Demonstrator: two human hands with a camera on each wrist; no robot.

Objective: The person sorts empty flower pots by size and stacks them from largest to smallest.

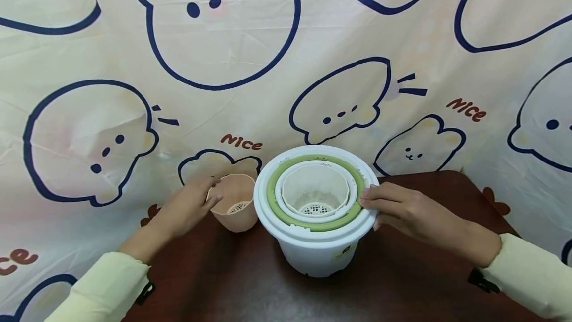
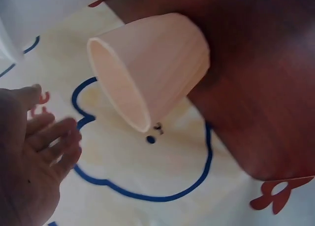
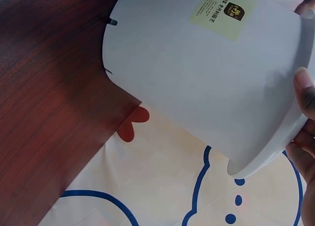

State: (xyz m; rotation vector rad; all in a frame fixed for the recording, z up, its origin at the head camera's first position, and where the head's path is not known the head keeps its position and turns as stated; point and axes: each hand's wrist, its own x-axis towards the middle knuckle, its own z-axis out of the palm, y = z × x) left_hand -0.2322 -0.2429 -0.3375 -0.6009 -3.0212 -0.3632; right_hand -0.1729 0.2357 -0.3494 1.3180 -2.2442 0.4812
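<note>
A stack of nested flower pots stands upright on the table. The large white flower pot [image 1: 315, 257] is outermost, a green-rimmed pot [image 1: 271, 193] sits inside it, and a small white pot [image 1: 315, 183] with a perforated bottom is at the centre. My right hand [image 1: 411, 210] grips the large pot's right rim, thumb below and fingers over the top, as the right wrist view also shows. A small pink flower pot [image 1: 237, 220] stands just left of the stack. Beside its left rim is my left hand [image 1: 189, 205], fingers loosely bent; the left wrist view shows a gap between them.
The dark red-brown table [image 1: 429, 282] runs up to a cream cloth [image 1: 223, 108] printed with blue-outlined cartoon faces. A yellow-green label [image 3: 224, 13] is stuck on the large pot's side.
</note>
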